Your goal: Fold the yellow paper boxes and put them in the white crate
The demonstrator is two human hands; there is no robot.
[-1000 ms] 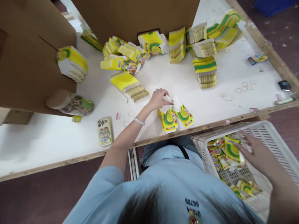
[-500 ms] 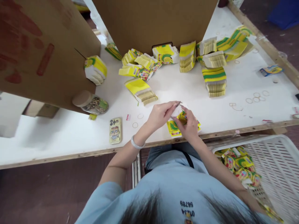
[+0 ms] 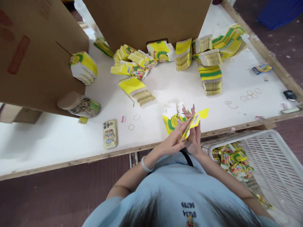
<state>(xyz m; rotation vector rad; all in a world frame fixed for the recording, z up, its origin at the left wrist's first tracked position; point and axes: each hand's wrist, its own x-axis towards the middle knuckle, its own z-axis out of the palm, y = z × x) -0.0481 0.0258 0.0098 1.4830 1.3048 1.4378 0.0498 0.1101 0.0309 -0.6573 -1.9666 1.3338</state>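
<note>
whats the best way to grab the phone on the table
Probably pinch the phone across the middle of its two long edges, coming from above. It lies flat on the table, camera lenses up, and its narrow shape suits a side-to-side grip.

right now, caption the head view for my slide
Left hand and right hand hold a yellow carton at the edge of a white table.

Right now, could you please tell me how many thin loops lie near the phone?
2: one loop right of the red label, the other loop nearer the phone; none looks hidden.
</note>
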